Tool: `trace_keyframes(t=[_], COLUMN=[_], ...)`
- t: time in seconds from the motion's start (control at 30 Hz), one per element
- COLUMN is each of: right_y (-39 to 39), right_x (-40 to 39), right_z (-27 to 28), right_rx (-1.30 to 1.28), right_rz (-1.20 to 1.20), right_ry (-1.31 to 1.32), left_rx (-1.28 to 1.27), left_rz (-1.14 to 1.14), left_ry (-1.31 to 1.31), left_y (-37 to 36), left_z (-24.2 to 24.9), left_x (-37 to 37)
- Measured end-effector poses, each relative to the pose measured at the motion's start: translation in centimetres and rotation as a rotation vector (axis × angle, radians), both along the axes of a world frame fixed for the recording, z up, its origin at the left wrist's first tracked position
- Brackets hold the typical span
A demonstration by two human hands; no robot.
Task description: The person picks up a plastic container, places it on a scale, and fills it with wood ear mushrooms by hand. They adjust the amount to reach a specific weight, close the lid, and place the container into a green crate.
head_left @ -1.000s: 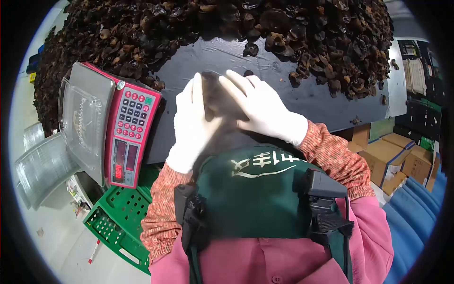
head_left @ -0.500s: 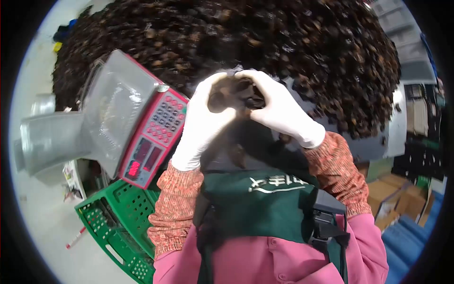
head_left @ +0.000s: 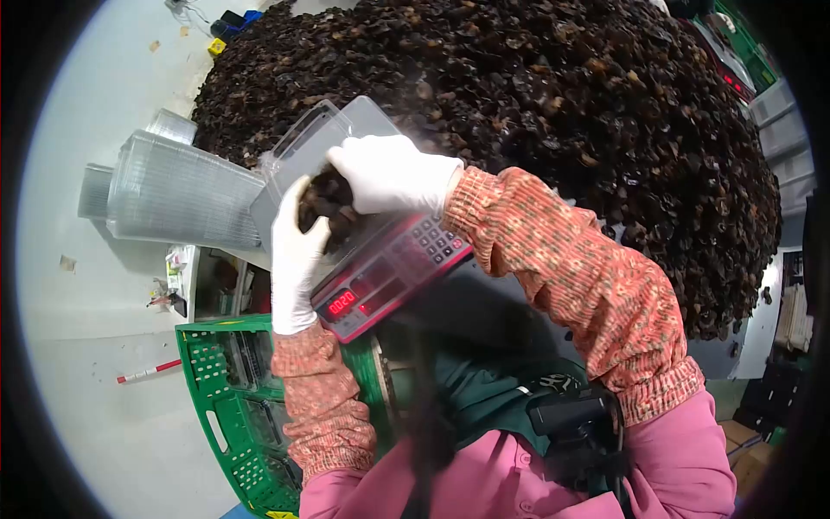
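A clump of dark brown mushrooms, wood ear by their look, is cupped between my two white-gloved hands. My left hand curls round its left side, thumb and fingers bent. From above and the right, my right hand closes on the same clump; some of its fingers are hidden. Both hands are over a clear plastic box that rests on a red-framed digital scale. The scale's red display is lit beneath my hands.
A huge heap of the same mushrooms covers the table beyond. Stacked clear plastic boxes stand at left. Below them is a green crate holding clear boxes. Another scale shows at the far right.
Both hands have moved left with the mushrooms, from in front of my body to over the box on the scale. My view has turned, and the display reading has changed.
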State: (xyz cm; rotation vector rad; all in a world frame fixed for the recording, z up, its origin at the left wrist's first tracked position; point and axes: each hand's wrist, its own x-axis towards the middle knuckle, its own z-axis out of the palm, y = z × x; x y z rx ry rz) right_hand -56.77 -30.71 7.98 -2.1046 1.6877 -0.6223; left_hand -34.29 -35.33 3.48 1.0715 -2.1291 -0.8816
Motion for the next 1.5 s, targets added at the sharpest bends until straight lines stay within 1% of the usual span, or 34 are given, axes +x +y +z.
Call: trace_keyframes(t=[0.03,0.07,0.1,0.17,0.2,0.23,0.3,0.4,0.47,0.5,0.53,0.67,0.7,0.77,0.8,0.83,0.9,0.93,0.97,1.0,1.03,1.1,1.17,1.2,1.23,1.27,1.3,1.33,1.37,1.4,1.43,1.5], right_y=[-0.6,-0.6,-0.8,-0.8,-0.2,0.9,0.7,1.0,-0.1,-0.3,-0.1,1.1,1.6,1.6,2.5,2.4,4.3,5.0,5.6,6.4,7.1,7.8,8.1,8.7,9.0,9.3,10.4,12.4,14.0,16.1,18.3,23.8], right_x=[0.1,0.0,-0.4,-1.6,-2.4,-2.3,-3.1,-3.3,-2.5,-2.0,-1.9,-3.0,-3.7,-5.4,-5.9,-6.1,-6.4,-5.8,-6.0,-5.1,-4.1,-4.2,-4.2,-4.2,-4.5,-5.1,-5.8,-6.7,-8.0,-9.2,-10.4,-10.7], right_z=[-0.6,-1.5,-1.7,-2.2,-1.4,1.3,-0.2,-0.7,-2.5,-2.3,-2.0,0.4,1.1,-0.3,0.0,-1.3,-2.6,-3.2,-3.2,-4.5,-5.5,-5.9,-5.5,-5.4,-5.1,-5.1,-5.4,-5.2,-5.1,-6.7,-8.1,-9.6], right_rx=[0.026,-0.066,-0.115,-0.196,-0.141,0.191,0.030,0.184,-0.113,-0.262,-0.302,-0.223,-0.120,-0.284,-0.248,-0.257,-0.176,-0.354,-0.259,-0.360,-0.460,-0.451,-0.422,-0.518,-0.516,-0.555,-0.578,-0.518,-0.475,-0.486,-0.439,-0.187], right_rz=[0.013,0.008,0.022,0.057,0.071,-0.056,0.005,0.103,0.144,0.162,0.112,0.040,-0.008,-0.018,-0.053,-0.089,-0.074,-0.002,-0.040,0.006,0.049,0.056,0.063,0.050,0.056,0.009,-0.040,-0.111,-0.172,-0.248,-0.290,-0.373], right_ry=[0.082,0.042,-0.022,-0.158,-0.358,-0.536,-0.620,-0.713,-0.530,-0.437,-0.318,-0.427,-0.446,-0.537,-0.510,-0.569,-0.545,-0.352,-0.344,-0.270,-0.196,-0.170,-0.142,-0.170,-0.150,-0.169,-0.186,-0.195,-0.188,-0.150,-0.111,-0.014], left_rx=[-0.087,-0.152,-0.213,-0.224,-0.238,-0.259,-0.249,-0.285,-0.304,-0.314,-0.371,-0.097,-0.136,-0.208,-0.270,-0.329,-0.480,-0.460,-0.441,-0.421,-0.405,-0.392,-0.561,-0.639,-0.688,-0.614,-0.324,-0.192,-0.373,-0.162,0.062,0.119], left_rz=[0.056,0.063,0.076,0.104,0.120,0.132,0.136,0.108,0.113,0.115,0.164,0.297,0.261,0.191,0.154,0.121,0.067,0.093,0.117,0.140,0.166,0.113,0.099,0.080,0.092,0.052,-0.008,-0.006,0.060,0.015,0.027,0.019], left_ry=[-0.094,-0.094,-0.090,-0.070,-0.052,-0.033,0.044,0.076,0.071,0.067,-0.002,0.109,0.099,0.081,-0.054,-0.226,-0.336,-0.354,-0.371,-0.389,-0.447,-0.427,-0.442,-0.449,-0.497,-0.392,-0.394,-0.373,-0.290,-0.093,0.012,-0.009], left_y=[0.4,1.3,2.4,2.6,2.6,2.4,2.1,1.8,1.7,1.8,2.1,2.5,2.7,3.6,4.1,4.6,4.0,3.0,1.8,1.0,0.6,0.0,0.0,0.2,1.0,1.6,3.1,3.1,1.4,2.0,2.5,2.6], left_z=[-0.3,-0.2,0.9,1.3,1.3,1.2,0.7,0.7,0.8,1.0,1.8,2.1,2.2,2.3,2.7,3.4,2.2,1.0,-0.7,-1.5,-0.7,-0.7,-1.4,-2.0,-1.3,-0.6,3.0,3.2,0.1,0.4,1.0,2.6], left_x=[-0.5,-0.8,-1.3,-1.4,-1.4,-1.3,-0.8,-0.2,0.3,0.3,0.3,1.3,1.2,0.2,-0.5,-1.4,-2.8,-3.1,-3.3,-3.5,-3.8,-3.6,-3.3,-3.2,-3.5,-3.5,-5.1,-5.3,-3.8,-3.9,-4.0,-4.0])
